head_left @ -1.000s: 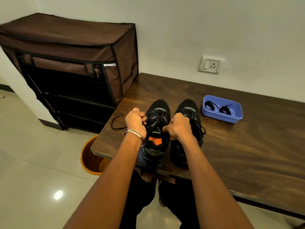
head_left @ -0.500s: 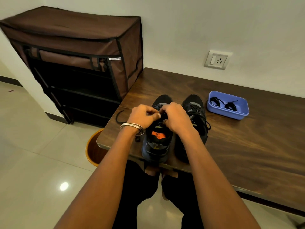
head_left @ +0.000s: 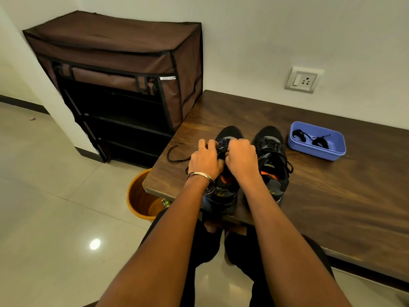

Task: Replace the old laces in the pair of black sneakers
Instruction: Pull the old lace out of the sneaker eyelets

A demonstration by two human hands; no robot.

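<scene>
Table (head_left: 332, 196): dark wood; the pair of black sneakers stood at its near left edge, toes toward the wall.
Left sneaker (head_left: 223, 196): both hands worked on its lacing.
Right sneaker (head_left: 271, 151): laced, untouched.
Blue tray (head_left: 318, 155): far right, holding two coiled black laces.
Left hand (head_left: 204, 159): fingers curled, pinching the lace (head_left: 222, 145).
Right hand (head_left: 241, 159): curled likewise on the same lace.
Advice: probably loosen one crossing at a time, evenly, avoiding snags.

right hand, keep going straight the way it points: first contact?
Right hand points away over the left sneaker. It likely meets that shoe's toe first, then bare table and wall; depth unclear.
</scene>
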